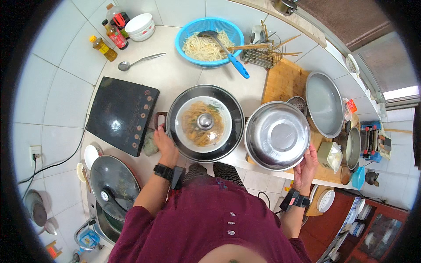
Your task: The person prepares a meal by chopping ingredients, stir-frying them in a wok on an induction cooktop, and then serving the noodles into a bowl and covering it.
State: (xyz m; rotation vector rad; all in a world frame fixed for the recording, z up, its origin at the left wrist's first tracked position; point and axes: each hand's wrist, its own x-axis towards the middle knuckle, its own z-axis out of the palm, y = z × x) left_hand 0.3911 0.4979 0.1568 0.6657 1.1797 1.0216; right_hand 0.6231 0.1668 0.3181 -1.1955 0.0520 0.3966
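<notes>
My left hand [165, 146] is at the brown side handle of a dark pan; whether its fingers close around the handle I cannot tell. Under the pan's glass lid [205, 122] lies a white plate of food with yellowish strips and some green. My right hand [306, 164] grips the lower right rim of a stainless steel basin [278, 135], which is beside the pan and partly over the wooden board. Farther back, a blue plastic colander [184, 54] holds pale noodles, with a blue-handled ladle [239, 66] and chopsticks resting on it.
An induction cooker [121, 113] lies left of the pan, with a metal spoon [125, 65] behind it. Bottles and stacked white bowls [140, 28] stand at the back left. On the right, a wooden cutting board [284, 79] bears a large metal basin [324, 105]. Front left is a lidded pan [113, 185].
</notes>
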